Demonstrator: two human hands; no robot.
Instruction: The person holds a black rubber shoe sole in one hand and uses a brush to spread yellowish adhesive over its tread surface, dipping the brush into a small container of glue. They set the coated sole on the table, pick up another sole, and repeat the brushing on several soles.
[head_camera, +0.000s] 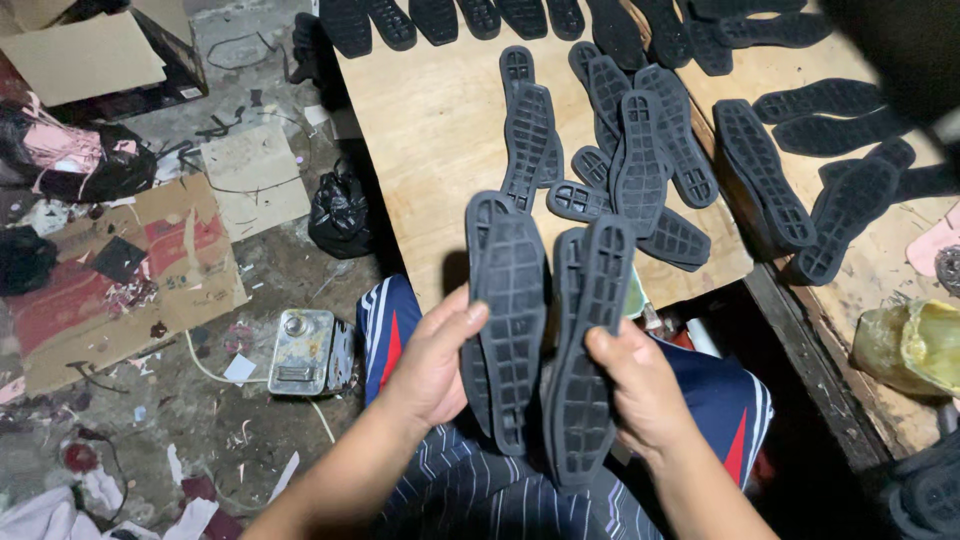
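Observation:
My left hand (432, 362) grips a pair of stacked black rubber shoe soles (505, 310), tread side facing me, held upright over my lap. My right hand (640, 385) grips another pair of black soles (585, 370) right beside them, the two pairs nearly touching. Both sets hang just in front of the near edge of a plywood board (430, 130). On that board lies a loose pile of more black soles (630, 160), tread up, overlapping each other.
A row of soles (480, 18) lines the board's far edge, with more soles on a second board (840, 200) at right. A yellowish bag (912, 345) sits at far right. On the littered floor at left lie cardboard (120, 270), a black bag (340, 210) and a metal can (303, 352).

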